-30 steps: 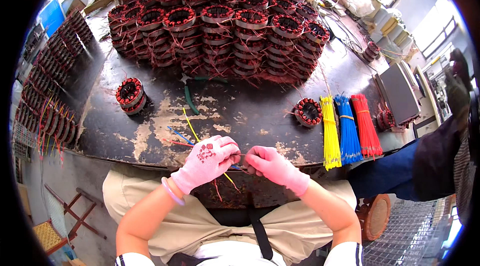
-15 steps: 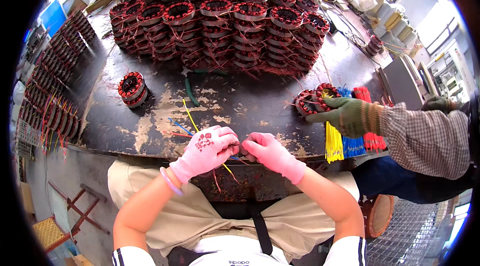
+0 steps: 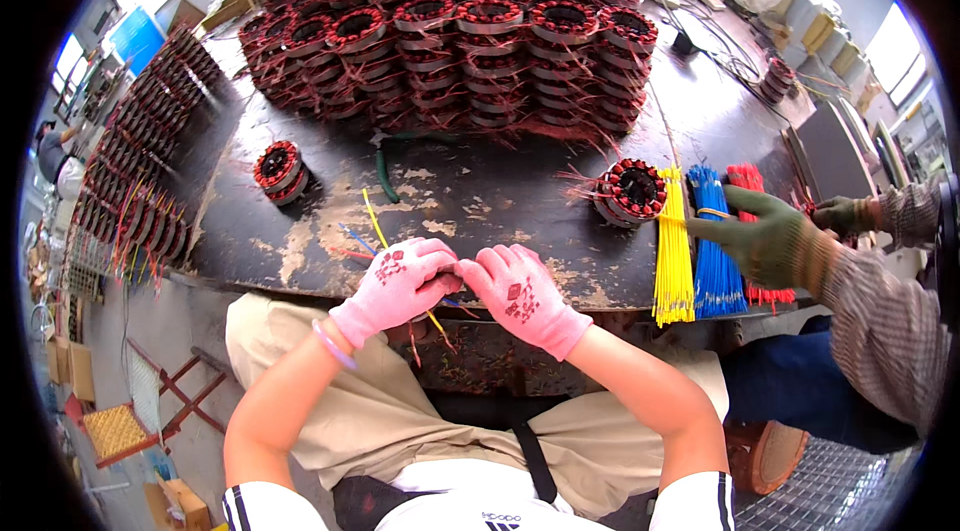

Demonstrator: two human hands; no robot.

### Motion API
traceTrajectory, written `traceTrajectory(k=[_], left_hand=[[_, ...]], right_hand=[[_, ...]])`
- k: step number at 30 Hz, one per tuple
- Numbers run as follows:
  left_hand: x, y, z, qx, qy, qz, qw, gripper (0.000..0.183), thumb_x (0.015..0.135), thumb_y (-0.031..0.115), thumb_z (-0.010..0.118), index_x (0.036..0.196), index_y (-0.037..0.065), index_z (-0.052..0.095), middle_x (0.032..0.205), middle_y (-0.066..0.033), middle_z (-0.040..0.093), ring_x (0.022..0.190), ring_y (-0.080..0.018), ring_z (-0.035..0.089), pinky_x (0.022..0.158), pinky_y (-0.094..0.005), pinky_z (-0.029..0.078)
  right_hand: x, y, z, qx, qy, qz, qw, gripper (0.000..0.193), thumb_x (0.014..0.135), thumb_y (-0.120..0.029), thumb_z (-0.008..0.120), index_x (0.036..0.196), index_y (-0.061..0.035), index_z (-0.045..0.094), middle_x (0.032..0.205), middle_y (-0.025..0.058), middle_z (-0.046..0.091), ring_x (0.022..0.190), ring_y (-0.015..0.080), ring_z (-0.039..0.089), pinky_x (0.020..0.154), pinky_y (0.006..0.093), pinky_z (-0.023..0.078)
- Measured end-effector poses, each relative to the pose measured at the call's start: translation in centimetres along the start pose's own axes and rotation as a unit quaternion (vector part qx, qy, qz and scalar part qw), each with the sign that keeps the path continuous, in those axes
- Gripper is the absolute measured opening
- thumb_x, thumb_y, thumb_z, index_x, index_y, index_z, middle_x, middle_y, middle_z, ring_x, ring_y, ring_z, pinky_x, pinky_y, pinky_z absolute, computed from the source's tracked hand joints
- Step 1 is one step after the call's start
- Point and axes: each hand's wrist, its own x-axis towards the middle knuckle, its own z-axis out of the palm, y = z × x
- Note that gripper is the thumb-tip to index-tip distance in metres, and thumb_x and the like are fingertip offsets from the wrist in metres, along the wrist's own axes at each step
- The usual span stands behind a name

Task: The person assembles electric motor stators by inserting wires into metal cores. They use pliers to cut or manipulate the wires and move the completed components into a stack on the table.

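My left hand (image 3: 405, 281), in a pink glove, is closed around a yellow wire (image 3: 374, 216), a blue wire (image 3: 357, 238) and a red wire (image 3: 347, 254). Their far ends stick out over the table's front edge; thin tails hang below the palm. My right hand (image 3: 522, 299), gloved alike, is closed with its fingertips against the left hand's. What those fingertips pinch is hidden. Farther left lie two stacked stator cores (image 3: 280, 171) with red windings. Green-handled pliers (image 3: 385, 176) lie beyond my hands.
Tall stacks of wound stators (image 3: 450, 61) fill the table's back. At right, a co-worker's gloved hand (image 3: 770, 236) is at bundled yellow wires (image 3: 673, 261), blue wires (image 3: 715, 261) and red wires (image 3: 765, 293), beside another stator (image 3: 632, 193). More stators (image 3: 150, 131) line the left.
My right hand has turned, its back now up, and closed in against the left. The co-worker's hand has left the stators and moved right to the wire bundles. The view has shifted slightly.
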Motion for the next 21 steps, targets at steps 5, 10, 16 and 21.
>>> traceTrajectory(k=[5, 10, 16, 21], left_hand=[[0.3, 0.2, -1.1, -0.058, -0.069, -0.045, 0.995, 0.018, 0.09, 0.01, 0.068, 0.106, 0.002, 0.069, 0.112, -0.0134, 0.068, 0.105, -0.0321, 0.066, 0.091, -0.0393, 0.053], [-1.6, 1.0, -6.8, 0.079, -0.039, -0.002, 0.996, 0.039, 0.088, 0.004, 0.064, 0.127, 0.008, 0.064, 0.139, -0.0117, 0.059, 0.132, -0.0341, 0.053, 0.113, -0.0445, 0.042], [-2.3, 1.8, -8.4, 0.155, -0.157, -0.011, 0.975, 0.071, 0.081, 0.017, 0.073, 0.147, 0.011, 0.05, 0.156, -0.0161, 0.043, 0.146, -0.0402, 0.036, 0.124, -0.0501, 0.026], [-2.6, -0.3, -9.6, 0.126, -0.204, -0.014, 0.971, 0.089, 0.073, 0.035, 0.082, 0.152, 0.012, 0.045, 0.159, -0.0179, 0.039, 0.147, -0.0412, 0.034, 0.126, -0.0502, 0.022]], right_hand=[[-0.3, 1.7, 0.1, 0.014, -0.016, -0.04, 0.999, 0.035, 0.088, -0.017, 0.06, 0.124, -0.0186, 0.06, 0.093, 0.0037, 0.055, 0.091, 0.0235, 0.061, 0.079, 0.0398, 0.051], [0.1, 1.8, 0.1, -0.009, -0.045, -0.064, 0.997, 0.036, 0.087, -0.018, 0.061, 0.122, -0.0261, 0.064, 0.096, 0.0029, 0.056, 0.094, 0.0231, 0.062, 0.082, 0.0403, 0.052], [1.0, 3.2, 0.2, 0.057, -0.034, -0.048, 0.997, 0.029, 0.091, -0.019, 0.062, 0.116, -0.0291, 0.069, 0.093, 0.0029, 0.058, 0.091, 0.0242, 0.062, 0.081, 0.0398, 0.051], [2.2, 3.5, 0.1, 0.095, -0.057, -0.038, 0.993, 0.03, 0.09, -0.017, 0.066, 0.116, -0.03, 0.071, 0.091, 0.0023, 0.059, 0.088, 0.0249, 0.061, 0.079, 0.0398, 0.051]])
